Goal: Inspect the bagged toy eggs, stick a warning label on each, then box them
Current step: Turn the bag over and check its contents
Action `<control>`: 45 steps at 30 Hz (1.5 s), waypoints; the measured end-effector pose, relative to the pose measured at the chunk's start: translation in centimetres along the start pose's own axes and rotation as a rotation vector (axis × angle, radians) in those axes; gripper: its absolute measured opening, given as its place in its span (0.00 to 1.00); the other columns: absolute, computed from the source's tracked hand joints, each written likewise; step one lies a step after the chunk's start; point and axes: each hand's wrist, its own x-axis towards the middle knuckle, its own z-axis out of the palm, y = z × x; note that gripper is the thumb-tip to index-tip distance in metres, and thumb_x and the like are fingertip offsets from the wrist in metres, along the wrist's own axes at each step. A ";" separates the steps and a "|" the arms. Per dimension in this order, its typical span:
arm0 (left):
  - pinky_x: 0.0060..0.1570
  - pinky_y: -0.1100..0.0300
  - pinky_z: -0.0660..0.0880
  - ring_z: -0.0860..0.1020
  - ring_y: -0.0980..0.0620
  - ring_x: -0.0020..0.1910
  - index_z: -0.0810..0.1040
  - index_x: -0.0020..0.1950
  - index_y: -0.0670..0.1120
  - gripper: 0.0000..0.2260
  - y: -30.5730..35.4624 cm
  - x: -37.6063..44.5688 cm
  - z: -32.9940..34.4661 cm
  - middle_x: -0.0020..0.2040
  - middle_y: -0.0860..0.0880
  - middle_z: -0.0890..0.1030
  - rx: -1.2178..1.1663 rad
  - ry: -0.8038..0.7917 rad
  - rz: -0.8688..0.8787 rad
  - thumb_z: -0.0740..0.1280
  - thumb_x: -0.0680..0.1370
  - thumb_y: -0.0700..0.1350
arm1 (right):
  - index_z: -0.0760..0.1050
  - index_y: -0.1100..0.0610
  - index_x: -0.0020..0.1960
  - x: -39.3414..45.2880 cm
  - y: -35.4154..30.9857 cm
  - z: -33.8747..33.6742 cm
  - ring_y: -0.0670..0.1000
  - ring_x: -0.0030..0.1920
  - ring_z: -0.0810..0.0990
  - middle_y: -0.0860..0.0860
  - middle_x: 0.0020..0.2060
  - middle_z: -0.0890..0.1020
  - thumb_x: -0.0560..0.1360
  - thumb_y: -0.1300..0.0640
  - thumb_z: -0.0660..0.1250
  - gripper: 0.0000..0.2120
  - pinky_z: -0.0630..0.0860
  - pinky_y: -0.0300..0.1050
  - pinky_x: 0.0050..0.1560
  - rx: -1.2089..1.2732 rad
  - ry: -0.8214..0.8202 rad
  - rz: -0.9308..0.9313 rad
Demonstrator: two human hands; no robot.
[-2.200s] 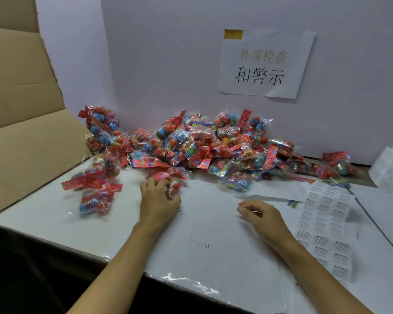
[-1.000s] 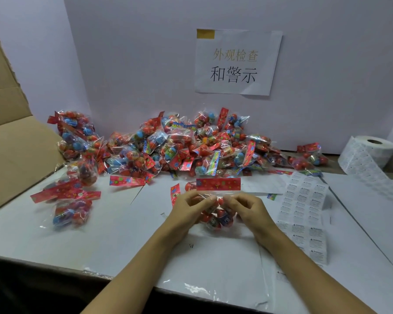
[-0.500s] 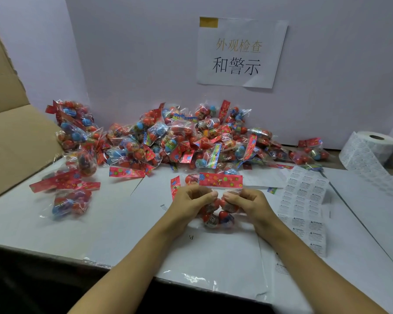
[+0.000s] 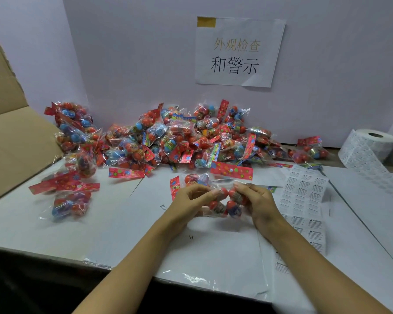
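Observation:
Both hands hold one clear bag of toy eggs [image 4: 222,203] just above the table's middle. My left hand [image 4: 191,200] pinches its left side and my right hand [image 4: 255,200] grips its right side. The bag's red header card [image 4: 231,171] points away from me, and red eggs show between my fingers. A big heap of the same bagged eggs [image 4: 179,141] lies against the back wall. A sheet of white warning labels [image 4: 304,200] lies flat just right of my right hand. A roll of labels [image 4: 370,148] stands at the far right.
An open cardboard box [image 4: 11,132] stands at the left with its flap up. A few loose bags [image 4: 70,202] lie on the white table [image 4: 114,223] near it. A paper sign [image 4: 238,51] hangs on the back wall. The table's front edge is close to me.
My left hand took one bag from the heap's front edge and brought it toward me. My right hand joined it. Both hands have since shifted their grip on the bag.

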 end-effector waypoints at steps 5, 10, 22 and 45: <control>0.53 0.48 0.83 0.85 0.42 0.55 0.84 0.59 0.42 0.16 0.1 -0.2 -0.1 0.54 0.42 0.87 0.026 -0.106 -0.011 0.79 0.74 0.46 | 0.86 0.61 0.47 0.4 0.1 -0.2 0.58 0.45 0.79 0.59 0.43 0.84 0.70 0.49 0.76 0.14 0.75 0.53 0.49 0.047 0.067 0.031; 0.50 0.55 0.82 0.85 0.40 0.55 0.85 0.56 0.40 0.10 0.3 -0.2 -0.5 0.54 0.39 0.86 -0.125 -0.010 0.017 0.76 0.75 0.41 | 0.83 0.54 0.59 0.2 0.0 -0.2 0.56 0.51 0.84 0.54 0.52 0.87 0.66 0.38 0.74 0.28 0.73 0.50 0.49 -0.058 -0.002 -0.061; 0.51 0.59 0.81 0.85 0.40 0.55 0.83 0.59 0.35 0.19 0.5 0.1 -0.4 0.53 0.38 0.86 -0.227 0.103 0.054 0.77 0.71 0.42 | 0.84 0.52 0.56 -0.1 -0.1 -0.1 0.46 0.44 0.84 0.52 0.46 0.88 0.65 0.47 0.77 0.21 0.72 0.44 0.44 -0.115 -0.040 -0.063; 0.58 0.64 0.77 0.75 0.62 0.64 0.87 0.56 0.48 0.13 0.6 -0.8 0.0 0.66 0.54 0.76 0.332 -0.010 0.173 0.72 0.77 0.34 | 0.83 0.48 0.59 -0.2 0.6 0.2 0.49 0.51 0.86 0.50 0.51 0.87 0.69 0.57 0.80 0.19 0.78 0.36 0.45 -0.226 -0.168 -0.167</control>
